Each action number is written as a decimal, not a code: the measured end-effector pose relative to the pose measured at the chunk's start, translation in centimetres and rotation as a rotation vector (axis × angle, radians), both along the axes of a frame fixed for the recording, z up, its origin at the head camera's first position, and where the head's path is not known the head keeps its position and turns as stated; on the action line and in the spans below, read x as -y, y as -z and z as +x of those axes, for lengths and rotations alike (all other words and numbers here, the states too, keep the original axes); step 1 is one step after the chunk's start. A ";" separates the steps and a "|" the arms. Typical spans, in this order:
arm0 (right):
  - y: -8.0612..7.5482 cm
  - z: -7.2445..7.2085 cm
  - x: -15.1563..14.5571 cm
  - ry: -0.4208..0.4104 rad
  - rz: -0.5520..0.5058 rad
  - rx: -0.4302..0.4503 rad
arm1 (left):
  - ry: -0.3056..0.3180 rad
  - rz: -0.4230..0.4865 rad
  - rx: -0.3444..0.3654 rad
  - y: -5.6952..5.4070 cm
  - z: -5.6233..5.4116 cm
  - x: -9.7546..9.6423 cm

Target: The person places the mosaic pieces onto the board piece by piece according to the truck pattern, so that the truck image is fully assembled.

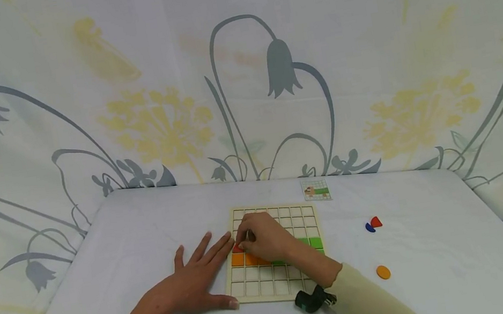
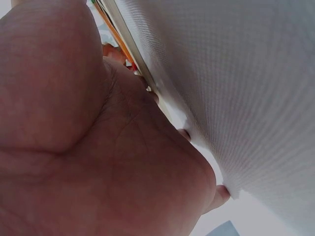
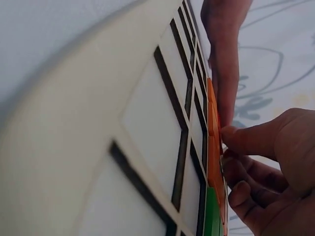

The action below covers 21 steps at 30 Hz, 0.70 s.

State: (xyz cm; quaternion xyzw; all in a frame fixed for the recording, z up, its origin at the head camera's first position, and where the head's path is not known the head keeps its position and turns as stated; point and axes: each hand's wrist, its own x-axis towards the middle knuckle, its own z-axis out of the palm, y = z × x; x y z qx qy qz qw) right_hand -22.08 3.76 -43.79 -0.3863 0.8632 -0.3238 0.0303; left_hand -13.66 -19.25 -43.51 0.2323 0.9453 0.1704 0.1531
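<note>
A wooden grid board (image 1: 256,302) lies on the table with colored tiles set in some cells. My left hand (image 1: 197,284) is spread flat at its left side, fingertips on the left edge and thumb by the lower left corner. Over the board my right hand (image 1: 265,236) is bent down, thumb and fingers pinched at a red tile (image 1: 236,248) near the left edge. In the right wrist view the thumb tip meets the red tile, above orange tiles (image 3: 213,157) and a green tile (image 3: 210,211). The right palm hides part of the colored rows.
Behind the board lies a small picture card (image 1: 317,190) with a grid drawing. To the right are a red wedge piece (image 1: 376,222), a blue half-round piece (image 1: 370,227) and an orange round piece (image 1: 383,272). A flower-patterned curtain (image 1: 239,72) stands behind the white table (image 1: 153,220).
</note>
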 end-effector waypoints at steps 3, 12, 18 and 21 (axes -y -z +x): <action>-0.1 0.0 -0.1 -0.007 0.011 -0.012 | -0.002 -0.001 0.004 0.0 0.0 0.0; -1.2 0.5 -3.9 0.051 -0.017 -0.014 | -0.019 -0.013 0.015 0.2 -0.1 -0.5; -1.7 0.5 -9.4 0.139 0.006 -0.036 | -0.047 -0.055 0.019 0.3 -0.3 -0.7; -1.6 0.1 -12.9 0.206 0.017 -0.071 | -0.057 -0.061 0.024 0.4 -0.2 -0.7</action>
